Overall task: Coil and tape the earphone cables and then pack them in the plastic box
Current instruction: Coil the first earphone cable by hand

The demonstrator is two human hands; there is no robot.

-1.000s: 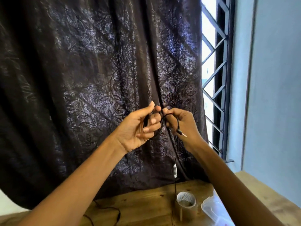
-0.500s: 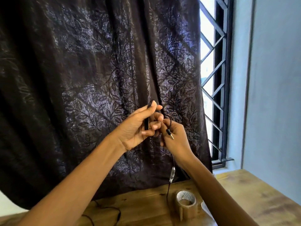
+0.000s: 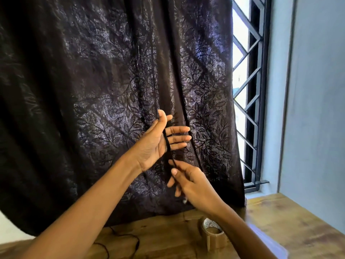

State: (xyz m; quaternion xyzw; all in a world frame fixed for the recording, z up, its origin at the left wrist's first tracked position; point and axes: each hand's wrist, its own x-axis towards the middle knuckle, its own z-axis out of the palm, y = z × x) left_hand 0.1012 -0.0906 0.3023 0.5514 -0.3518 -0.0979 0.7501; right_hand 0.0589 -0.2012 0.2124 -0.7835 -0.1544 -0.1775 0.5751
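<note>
My left hand point(image 3: 160, 141) is raised in front of the curtain with its fingers spread straight. The black earphone cable point(image 3: 166, 141) is looped across those fingers. Just below, my right hand point(image 3: 188, 182) pinches the same cable between thumb and forefinger and holds it taut under the left hand. A roll of brown tape point(image 3: 211, 233) stands on the wooden table point(image 3: 298, 221) under my right forearm. Part of the clear plastic box point(image 3: 268, 240) shows behind that forearm. A second black earphone cable point(image 3: 119, 245) lies on the table near my left forearm.
A dark leaf-patterned curtain point(image 3: 112, 90) hangs close behind the hands. At the right are a barred window point(image 3: 248, 90) and a pale wall. The table's right part is bare wood.
My left hand's fingers have opened out from curled to straight. My right hand has dropped below the left hand, drawing the cable downward. The plug and white inline piece are out of sight.
</note>
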